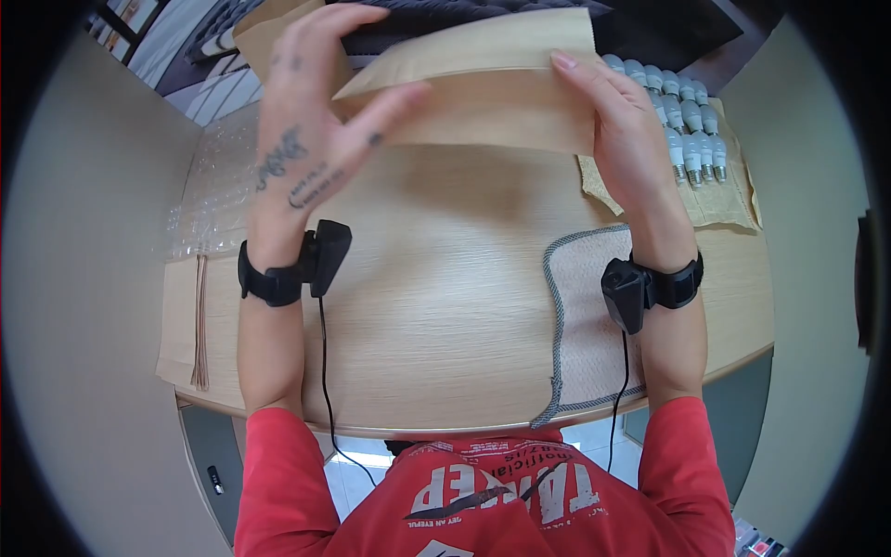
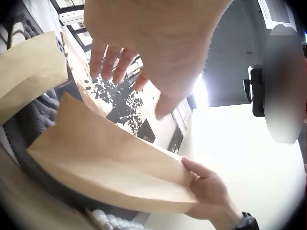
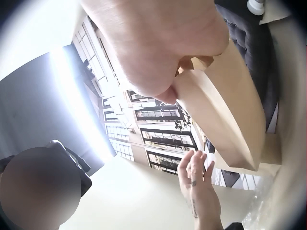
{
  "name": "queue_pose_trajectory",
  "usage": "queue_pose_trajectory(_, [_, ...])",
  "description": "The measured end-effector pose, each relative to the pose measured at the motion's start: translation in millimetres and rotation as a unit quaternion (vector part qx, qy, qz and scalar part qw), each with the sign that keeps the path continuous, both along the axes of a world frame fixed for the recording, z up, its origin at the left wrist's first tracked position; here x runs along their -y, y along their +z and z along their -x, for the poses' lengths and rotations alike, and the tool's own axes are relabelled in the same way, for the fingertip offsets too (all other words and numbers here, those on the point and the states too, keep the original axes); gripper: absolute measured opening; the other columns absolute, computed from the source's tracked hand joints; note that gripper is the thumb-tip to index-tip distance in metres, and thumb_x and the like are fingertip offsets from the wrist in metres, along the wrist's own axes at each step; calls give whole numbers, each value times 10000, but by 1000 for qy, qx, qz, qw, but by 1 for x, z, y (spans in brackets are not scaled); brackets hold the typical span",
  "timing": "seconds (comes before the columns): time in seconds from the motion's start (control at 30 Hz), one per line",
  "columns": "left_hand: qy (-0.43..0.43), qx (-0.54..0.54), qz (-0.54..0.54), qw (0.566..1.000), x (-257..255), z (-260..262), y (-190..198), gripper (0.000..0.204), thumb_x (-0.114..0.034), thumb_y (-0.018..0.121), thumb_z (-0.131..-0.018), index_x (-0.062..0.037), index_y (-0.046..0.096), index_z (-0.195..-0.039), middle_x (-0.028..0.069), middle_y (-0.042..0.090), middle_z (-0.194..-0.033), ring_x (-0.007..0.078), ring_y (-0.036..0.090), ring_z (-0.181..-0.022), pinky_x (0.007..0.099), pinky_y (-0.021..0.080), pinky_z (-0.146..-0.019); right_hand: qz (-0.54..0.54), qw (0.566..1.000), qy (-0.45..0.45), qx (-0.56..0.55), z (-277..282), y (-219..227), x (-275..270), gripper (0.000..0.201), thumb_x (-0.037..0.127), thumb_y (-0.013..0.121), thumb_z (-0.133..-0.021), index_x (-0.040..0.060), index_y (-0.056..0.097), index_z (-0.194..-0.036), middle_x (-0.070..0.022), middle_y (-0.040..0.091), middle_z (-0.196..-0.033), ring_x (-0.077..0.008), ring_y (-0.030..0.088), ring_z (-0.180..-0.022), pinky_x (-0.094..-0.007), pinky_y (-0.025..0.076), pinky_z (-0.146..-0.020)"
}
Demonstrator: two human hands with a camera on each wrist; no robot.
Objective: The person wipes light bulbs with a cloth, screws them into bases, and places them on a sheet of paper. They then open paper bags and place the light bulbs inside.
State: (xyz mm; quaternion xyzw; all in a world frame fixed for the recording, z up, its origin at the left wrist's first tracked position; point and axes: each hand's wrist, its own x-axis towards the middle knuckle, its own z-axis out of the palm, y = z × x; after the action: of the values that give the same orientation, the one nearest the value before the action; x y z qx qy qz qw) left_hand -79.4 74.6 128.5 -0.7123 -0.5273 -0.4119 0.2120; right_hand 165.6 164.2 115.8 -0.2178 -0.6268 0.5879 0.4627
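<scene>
A brown paper bag (image 1: pixel 492 107) is held up over the far side of the desk, stretched sideways with a long fold along it. My right hand (image 1: pixel 633 135) pinches its right end, thumb on the near face. In the right wrist view the bag (image 3: pixel 218 115) hangs from that hand, its side panels spread apart. My left hand (image 1: pixel 311 139) is at the bag's left end with fingers spread and thumb extended. The left wrist view shows this left hand (image 2: pixel 158 48) apart from the bag, its fingers loose and holding nothing.
Several white light bulbs (image 1: pixel 691 116) lie in rows on brown paper (image 1: pixel 729 200) at the back right. A grey-edged cloth (image 1: pixel 594 316) is under the right forearm. Folded paper bags (image 1: pixel 181 320) and clear plastic (image 1: pixel 213 186) lie at the left. Another brown bag (image 1: pixel 269 37) stands behind my left hand.
</scene>
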Motion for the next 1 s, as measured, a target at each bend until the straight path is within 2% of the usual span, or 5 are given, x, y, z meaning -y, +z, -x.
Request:
queue_pose_trajectory(0.17, [-102, -65, 84, 989, 5, -26, -8, 863, -456, 874, -645, -139, 505, -1358, 128, 457, -1442, 354, 451, -1315, 446, 412, -1061, 94, 995, 31, 17, 1, -3, -2, 331, 287, 593, -974, -6, 669, -1110, -59, 689, -1052, -86, 643, -958, -239, 493, -841])
queue_pose_trajectory(0.6, [-110, -57, 88, 988, 0, -31, -19, 758, -356, 867, -687, -174, 536, -1345, 116, 466, -1436, 369, 459, -1302, 449, 447, -1025, 299, 914, 248, -115, 3, -3, -5, 485, 420, 553, -983, 20, 541, -1257, -78, 609, -1155, -162, 602, -1065, -356, 534, -854])
queue_pose_trajectory(0.83, [-128, -159, 15, 979, 11, -42, -9, 572, -140, 778, -651, -231, 687, -1208, 78, 541, -1050, 265, 547, -988, 377, 479, -821, 273, 750, 562, -216, 8, -9, -19, 592, 488, 385, -1033, 25, 406, -1402, -145, 539, -1366, -241, 551, -1245, -398, 492, -1004])
queue_pose_trajectory(0.93, [-123, -197, 52, 971, 26, -58, -2, 587, -97, 729, -628, -260, 699, -1192, 42, 465, -828, 223, 519, -812, 352, 445, -685, 321, 859, 349, -193, 6, -4, 1, 624, 503, 399, -1025, 12, 374, -1409, -158, 528, -1367, -256, 542, -1251, -409, 491, -1006])
queue_pose_trajectory(1.0, [-108, -209, 86, 968, 33, -68, -2, 586, -87, 710, -635, -268, 699, -1192, 22, 425, -749, 208, 506, -747, 347, 426, -632, 321, 877, 306, -186, 10, -1, 10, 635, 503, 411, -1021, 3, 364, -1409, -161, 503, -1384, -271, 535, -1253, -418, 489, -1010])
